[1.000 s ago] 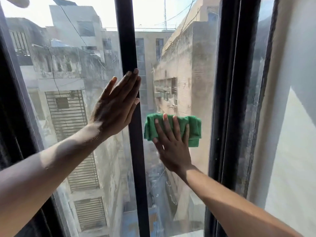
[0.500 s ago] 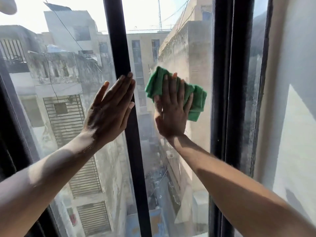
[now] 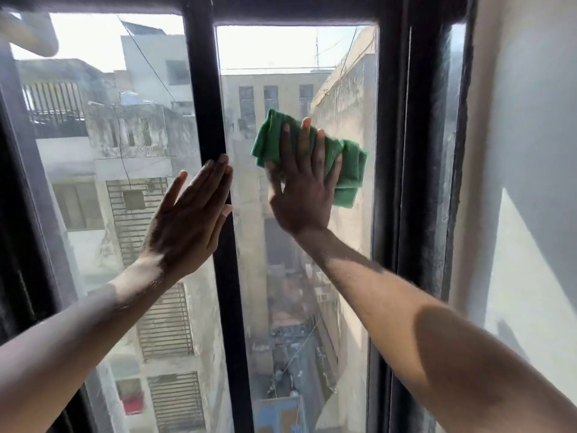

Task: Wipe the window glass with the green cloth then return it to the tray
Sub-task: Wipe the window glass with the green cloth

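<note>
Cloth (image 3: pixel 346 165) under R hand (image 3: pixel 301 195), mid-pane, clear of frame (image 3: pixel 390 182).

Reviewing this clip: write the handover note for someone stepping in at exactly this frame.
Right hand: flat, fingers spread, pressing the green cloth against the right glass pane, upper half.
Left hand: open and flat, empty, at the black centre bar and left pane.
Done: wiping is under way on the right pane; the glass looks hazy lower down.
Left: finish the glass, then put the cloth back in the tray, which is not in view.
</note>
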Demonstrator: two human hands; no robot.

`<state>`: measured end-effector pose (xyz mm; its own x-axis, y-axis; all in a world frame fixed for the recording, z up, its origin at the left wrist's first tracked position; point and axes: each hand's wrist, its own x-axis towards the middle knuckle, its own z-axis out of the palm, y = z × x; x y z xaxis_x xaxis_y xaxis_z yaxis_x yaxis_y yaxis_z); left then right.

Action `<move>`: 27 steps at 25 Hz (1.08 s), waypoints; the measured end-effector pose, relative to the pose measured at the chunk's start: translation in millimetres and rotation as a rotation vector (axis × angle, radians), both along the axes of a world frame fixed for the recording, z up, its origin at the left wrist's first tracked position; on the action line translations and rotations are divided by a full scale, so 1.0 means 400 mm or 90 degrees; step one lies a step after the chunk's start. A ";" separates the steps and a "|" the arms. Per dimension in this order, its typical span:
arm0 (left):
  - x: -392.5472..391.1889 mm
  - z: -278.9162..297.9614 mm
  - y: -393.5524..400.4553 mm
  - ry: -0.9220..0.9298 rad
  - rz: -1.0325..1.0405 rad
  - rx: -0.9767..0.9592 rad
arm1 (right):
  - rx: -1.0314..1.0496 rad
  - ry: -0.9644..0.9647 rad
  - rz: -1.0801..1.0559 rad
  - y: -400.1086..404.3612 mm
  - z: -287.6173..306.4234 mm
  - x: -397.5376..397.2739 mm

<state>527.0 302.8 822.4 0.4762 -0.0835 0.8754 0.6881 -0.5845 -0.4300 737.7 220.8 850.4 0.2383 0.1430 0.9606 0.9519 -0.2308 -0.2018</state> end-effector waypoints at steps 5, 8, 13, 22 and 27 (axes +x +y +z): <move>-0.001 -0.001 -0.013 0.001 0.022 0.009 | -0.247 -0.179 0.076 -0.058 -0.460 -0.042; -0.018 0.011 -0.022 0.018 0.020 0.003 | -0.302 -0.250 0.084 -0.081 -0.335 0.030; -0.009 -0.002 -0.024 0.008 0.025 -0.024 | -0.052 -0.170 0.010 -0.024 0.066 0.073; -0.029 0.012 -0.064 0.024 0.020 -0.041 | -0.284 -0.260 0.113 -0.235 -0.429 0.122; -0.005 0.021 -0.126 -0.064 -0.054 -0.085 | -0.043 0.573 0.715 -0.275 -0.281 0.036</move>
<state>525.0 252.5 831.0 0.3818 0.0004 0.9242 0.6698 -0.6892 -0.2764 752.2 111.0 737.9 0.4814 0.6969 0.5315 0.1917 0.5080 -0.8398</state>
